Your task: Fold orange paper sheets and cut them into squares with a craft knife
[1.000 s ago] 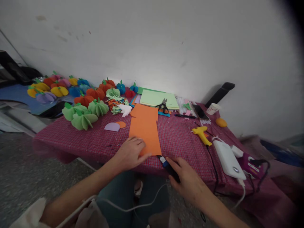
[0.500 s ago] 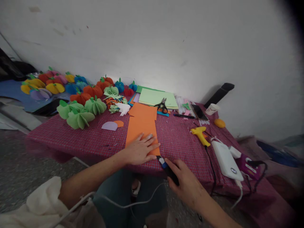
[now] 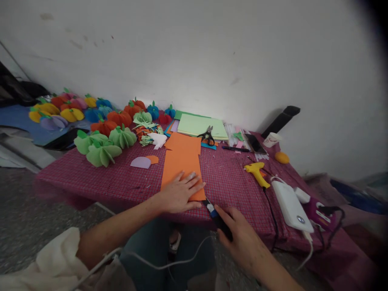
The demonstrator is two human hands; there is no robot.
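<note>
My left hand [image 3: 179, 193] lies flat, fingers spread, on an orange paper sheet [image 3: 182, 163] at the table's front edge. In my right hand [image 3: 239, 232] is a black and blue utility knife [image 3: 216, 215], its blade pointing at the sheet's lower right corner. Whether the blade touches the paper I cannot tell. Another orange sheet [image 3: 183, 142] overlaps the far end of the first. Left of them lie a lilac paper semicircle [image 3: 140, 162] and a small orange cut piece [image 3: 153, 159].
Green paper pumpkins [image 3: 103, 153] stand at the left, more colours behind. Black scissors [image 3: 207, 135] rest on a light green paper stack [image 3: 194, 123]. On the right are a yellow glue gun [image 3: 257, 173], a white power bank [image 3: 292, 206], a phone [image 3: 254, 143] and a paper cup [image 3: 272, 140].
My right hand and the knife have shifted slightly right, and the blade tip now shows beside the paper's corner. My left hand stays pressed on the sheet. The view has moved a little.
</note>
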